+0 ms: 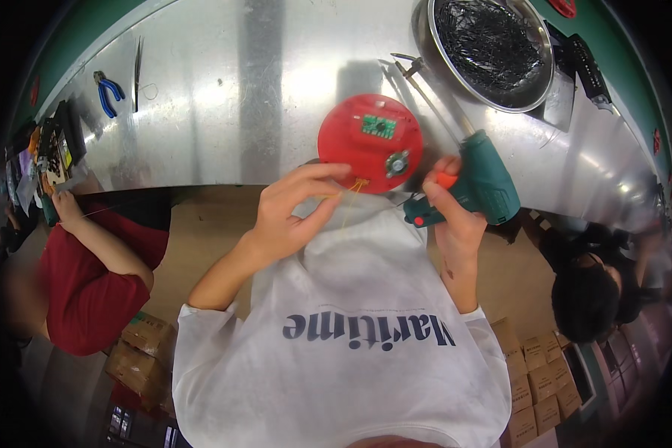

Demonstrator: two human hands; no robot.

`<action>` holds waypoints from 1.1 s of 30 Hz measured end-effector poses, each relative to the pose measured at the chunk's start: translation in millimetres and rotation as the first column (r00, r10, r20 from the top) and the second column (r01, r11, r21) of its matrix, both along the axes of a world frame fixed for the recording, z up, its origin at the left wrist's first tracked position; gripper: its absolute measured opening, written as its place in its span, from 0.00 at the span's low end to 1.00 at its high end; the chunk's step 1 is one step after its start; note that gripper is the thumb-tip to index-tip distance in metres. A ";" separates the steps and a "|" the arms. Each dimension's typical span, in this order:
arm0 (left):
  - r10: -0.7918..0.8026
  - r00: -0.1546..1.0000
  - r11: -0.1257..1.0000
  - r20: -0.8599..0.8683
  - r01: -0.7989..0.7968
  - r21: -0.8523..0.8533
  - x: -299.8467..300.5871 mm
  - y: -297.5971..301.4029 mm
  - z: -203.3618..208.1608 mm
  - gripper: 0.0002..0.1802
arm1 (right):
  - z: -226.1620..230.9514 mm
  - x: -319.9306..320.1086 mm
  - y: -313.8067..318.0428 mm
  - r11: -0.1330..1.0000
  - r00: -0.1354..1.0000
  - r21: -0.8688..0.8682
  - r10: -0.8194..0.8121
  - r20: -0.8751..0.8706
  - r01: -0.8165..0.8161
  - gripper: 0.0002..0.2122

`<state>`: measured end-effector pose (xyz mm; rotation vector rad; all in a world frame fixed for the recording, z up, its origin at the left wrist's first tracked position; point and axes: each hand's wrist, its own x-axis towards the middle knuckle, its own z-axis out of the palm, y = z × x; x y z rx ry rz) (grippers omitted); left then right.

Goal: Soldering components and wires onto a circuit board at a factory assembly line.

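A round red disc (pixel 336 134) lies at the table's near edge. On it sit a small green circuit board (pixel 379 127) and a round metal part (pixel 397 163). Thin yellow wires (pixel 361 184) come off its near rim. My left hand (pixel 295 203) is at that rim, its thumb and fingers closed on the yellow wires. To the right of the disc, my right hand (pixel 452 201) grips a green pistol-shaped soldering gun (pixel 493 183) with an orange trigger. Its long metal barrel points away and left, the tip beyond the disc.
A metal bowl (pixel 431 56) of black thin pieces stands at the far right. Blue-handled cutters (pixel 106 93) and tweezers (pixel 137 75) lie at the far left. A co-worker in a red shirt (pixel 97 287) is on the left; another person (pixel 586 299) is on the right.
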<state>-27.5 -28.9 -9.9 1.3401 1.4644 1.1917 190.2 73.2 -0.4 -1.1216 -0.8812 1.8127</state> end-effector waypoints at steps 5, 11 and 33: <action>0.114 0.993 0.989 0.007 -0.113 -0.099 17.6 18.4 4.0 0.06 | 3.8 -6.1 -2.7 0.997 0.997 0.068 0.022 0.070 -0.026 0.17; 0.016 0.991 1.000 -0.130 -0.017 -0.007 25.4 32.6 5.9 0.09 | 6.6 -19.5 -2.5 0.988 0.983 0.130 0.062 0.174 -0.085 0.16; 0.046 0.997 0.990 0.058 -0.037 -0.139 45.9 40.9 19.4 0.07 | 1.1 -20.6 1.4 0.993 0.991 0.058 0.095 0.089 -0.101 0.16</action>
